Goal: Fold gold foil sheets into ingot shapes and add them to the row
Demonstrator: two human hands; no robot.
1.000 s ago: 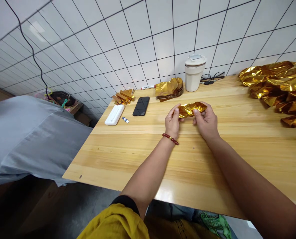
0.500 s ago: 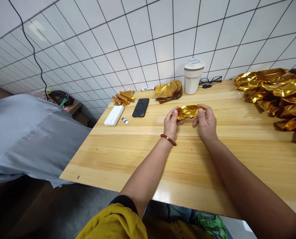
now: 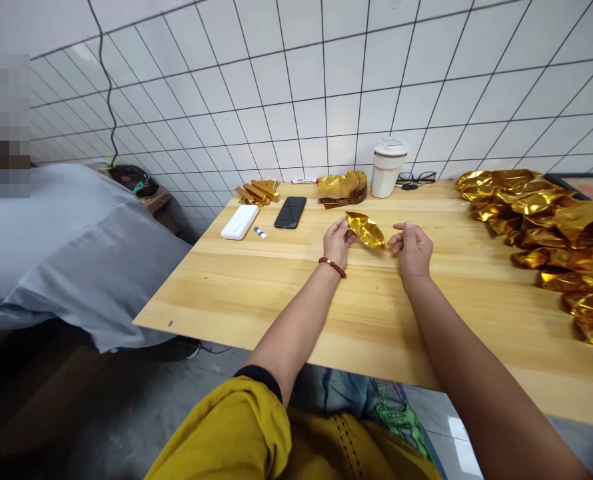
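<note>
A piece of shiny gold foil paper [image 3: 366, 231], folded into a boat-like shape, is held at its left end by my left hand [image 3: 337, 241]. It tilts down to the right above the wooden table [image 3: 276, 293]. Just off the foil's right end is my right hand [image 3: 412, 249], its fingers bent and apart with nothing seen in them. Beyond the foil lies a stack of flat gold foil sheets [image 3: 342, 187]. Many similar folded gold foil pieces [image 3: 541, 227] are heaped at the right of the table.
At the back stand a white cup [image 3: 388, 168], glasses [image 3: 416, 178] and a red-and-white marker [image 3: 305, 181]. Further left are a phone [image 3: 290, 212], a white power bank [image 3: 240, 222], a small blue-and-white tube [image 3: 260, 232] and gold strips [image 3: 258, 192]. A person in grey [image 3: 76, 247] is at the left.
My right hand has let go of the foil's right end and moved slightly away. The foil now slants down to the right in my left hand. The camera view has shifted.
</note>
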